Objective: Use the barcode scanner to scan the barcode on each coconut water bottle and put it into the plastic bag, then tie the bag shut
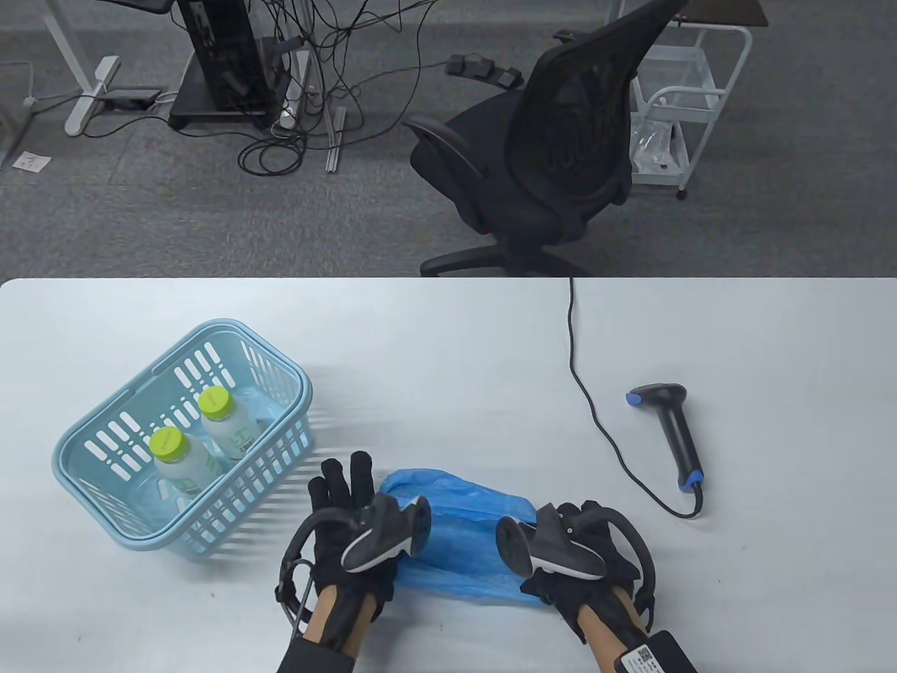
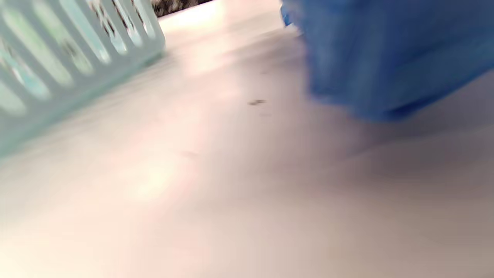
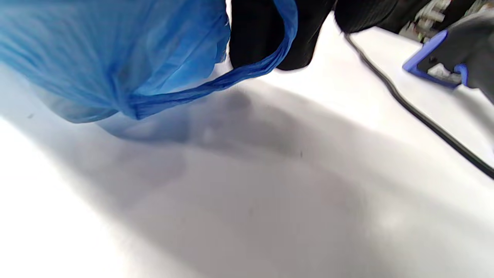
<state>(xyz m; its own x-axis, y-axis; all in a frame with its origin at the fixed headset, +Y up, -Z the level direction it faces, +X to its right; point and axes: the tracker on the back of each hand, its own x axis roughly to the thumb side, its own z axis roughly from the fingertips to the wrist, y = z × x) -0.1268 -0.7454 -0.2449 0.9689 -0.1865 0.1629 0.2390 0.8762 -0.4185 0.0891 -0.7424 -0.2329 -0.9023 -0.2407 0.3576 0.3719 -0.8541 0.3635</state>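
Lying flat on the white table in the lower middle of the frame, the blue plastic bag was between both hands: the right hand held its handle loop, and the left hand rested with straight fingers at its left edge. Two coconut water bottles stood in the light blue basket at the left, and the barcode scanner lay at the right. Behind the table, grey carpet carried a black office chair, loose cables and a white cart in the upper right.

left hand flat, right hand curled

plastic bag: translucent blue
basket: pale blue, slotted walls
bottle caps: lime green
bottles: white, green print
barcode scanner: black, blue trim
gloves: black
surface: white
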